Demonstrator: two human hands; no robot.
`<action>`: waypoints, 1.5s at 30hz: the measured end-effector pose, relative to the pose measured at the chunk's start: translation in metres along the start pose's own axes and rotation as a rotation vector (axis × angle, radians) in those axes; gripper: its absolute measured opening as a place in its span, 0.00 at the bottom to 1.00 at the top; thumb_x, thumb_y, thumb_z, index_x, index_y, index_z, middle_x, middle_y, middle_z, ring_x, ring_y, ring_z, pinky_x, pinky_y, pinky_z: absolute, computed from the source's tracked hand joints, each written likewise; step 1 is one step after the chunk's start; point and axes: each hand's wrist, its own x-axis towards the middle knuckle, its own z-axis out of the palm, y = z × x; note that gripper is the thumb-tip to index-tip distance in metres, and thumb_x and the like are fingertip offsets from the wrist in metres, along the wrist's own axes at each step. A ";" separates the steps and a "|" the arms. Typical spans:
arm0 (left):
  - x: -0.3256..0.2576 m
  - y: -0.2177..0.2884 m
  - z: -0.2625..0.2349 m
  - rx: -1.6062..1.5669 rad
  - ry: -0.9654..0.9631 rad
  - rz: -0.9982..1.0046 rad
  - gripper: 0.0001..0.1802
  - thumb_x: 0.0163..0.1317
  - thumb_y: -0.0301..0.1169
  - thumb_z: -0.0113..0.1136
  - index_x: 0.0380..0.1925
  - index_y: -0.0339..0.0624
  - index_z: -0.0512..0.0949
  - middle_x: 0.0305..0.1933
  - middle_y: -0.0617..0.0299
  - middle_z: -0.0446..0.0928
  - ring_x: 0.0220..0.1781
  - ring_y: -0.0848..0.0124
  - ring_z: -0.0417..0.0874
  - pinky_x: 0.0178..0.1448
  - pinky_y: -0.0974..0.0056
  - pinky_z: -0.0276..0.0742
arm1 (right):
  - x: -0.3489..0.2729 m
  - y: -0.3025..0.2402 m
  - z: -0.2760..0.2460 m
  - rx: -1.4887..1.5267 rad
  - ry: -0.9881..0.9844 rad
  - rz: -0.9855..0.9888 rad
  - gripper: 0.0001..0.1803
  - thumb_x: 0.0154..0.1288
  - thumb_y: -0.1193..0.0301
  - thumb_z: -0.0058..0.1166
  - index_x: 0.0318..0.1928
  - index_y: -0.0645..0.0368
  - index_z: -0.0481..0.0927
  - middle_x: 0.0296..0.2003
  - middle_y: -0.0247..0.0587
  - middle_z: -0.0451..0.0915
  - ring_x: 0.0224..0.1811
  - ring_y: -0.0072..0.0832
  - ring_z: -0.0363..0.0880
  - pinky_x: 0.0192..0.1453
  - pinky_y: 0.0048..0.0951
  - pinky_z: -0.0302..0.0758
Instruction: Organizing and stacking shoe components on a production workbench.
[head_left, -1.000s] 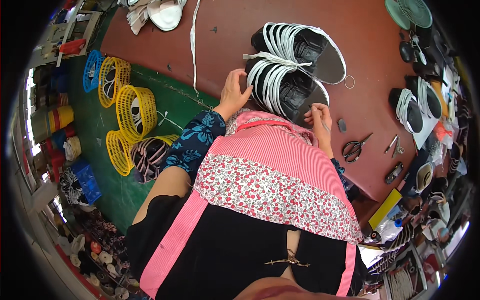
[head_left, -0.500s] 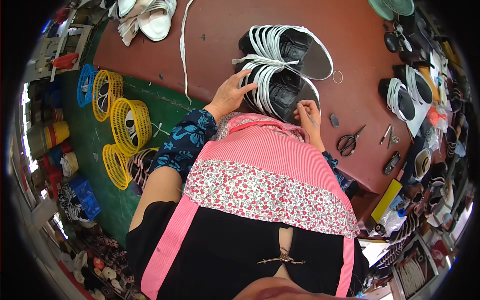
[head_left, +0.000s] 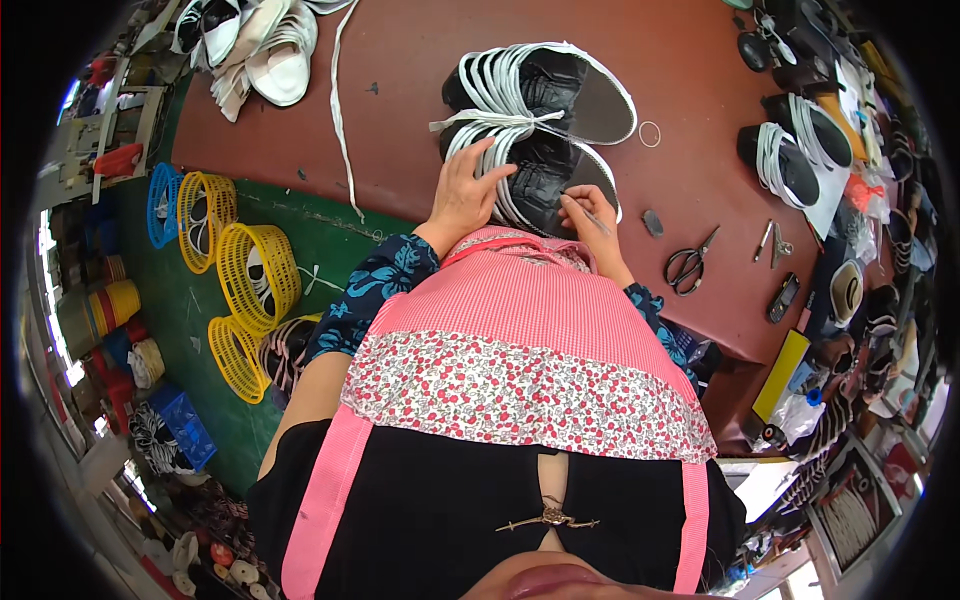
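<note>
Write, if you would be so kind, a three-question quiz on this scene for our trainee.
1. True or false: The scissors lie to the right of the right hand.
2. What colour are the straps on the two black shoe uppers by the hands? A) red B) white C) yellow
3. Fill in: Of these two, the left hand lies over the one ___ the apron.

Key: 1 true; 2 B; 3 nearer

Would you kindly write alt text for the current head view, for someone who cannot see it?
From above, a person's left hand is spread over the white straps of the nearer of two black shoes, while the curled right hand is at that shoe's rim. Scissors lie to the right on the reddish table; yellow baskets stand at left.
</note>
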 end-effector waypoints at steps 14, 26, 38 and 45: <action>-0.005 0.007 0.014 -0.002 0.034 -0.061 0.22 0.65 0.23 0.65 0.58 0.54 0.86 0.77 0.51 0.73 0.77 0.44 0.72 0.80 0.43 0.70 | -0.001 0.013 0.007 0.057 -0.056 0.005 0.13 0.84 0.65 0.65 0.56 0.61 0.85 0.37 0.35 0.90 0.33 0.17 0.84 0.38 0.22 0.79; -0.010 0.006 0.017 -0.008 0.047 -0.056 0.23 0.65 0.22 0.64 0.59 0.54 0.85 0.78 0.51 0.72 0.77 0.44 0.73 0.79 0.43 0.71 | 0.002 0.019 0.025 -0.076 -0.075 0.015 0.14 0.82 0.62 0.64 0.42 0.60 0.82 0.25 0.32 0.85 0.24 0.18 0.80 0.31 0.26 0.73; -0.012 0.004 0.021 -0.014 0.041 -0.059 0.25 0.65 0.21 0.62 0.61 0.54 0.85 0.80 0.51 0.72 0.78 0.45 0.72 0.80 0.42 0.69 | -0.001 0.023 0.021 -0.206 -0.065 -0.016 0.12 0.80 0.65 0.64 0.39 0.60 0.82 0.24 0.29 0.82 0.23 0.16 0.74 0.29 0.26 0.68; -0.012 0.002 0.023 -0.012 0.037 -0.044 0.25 0.65 0.21 0.63 0.61 0.55 0.85 0.80 0.52 0.72 0.78 0.45 0.71 0.80 0.43 0.69 | -0.002 0.022 0.023 -0.195 -0.044 0.009 0.14 0.80 0.63 0.65 0.40 0.61 0.82 0.24 0.30 0.83 0.24 0.17 0.77 0.31 0.27 0.70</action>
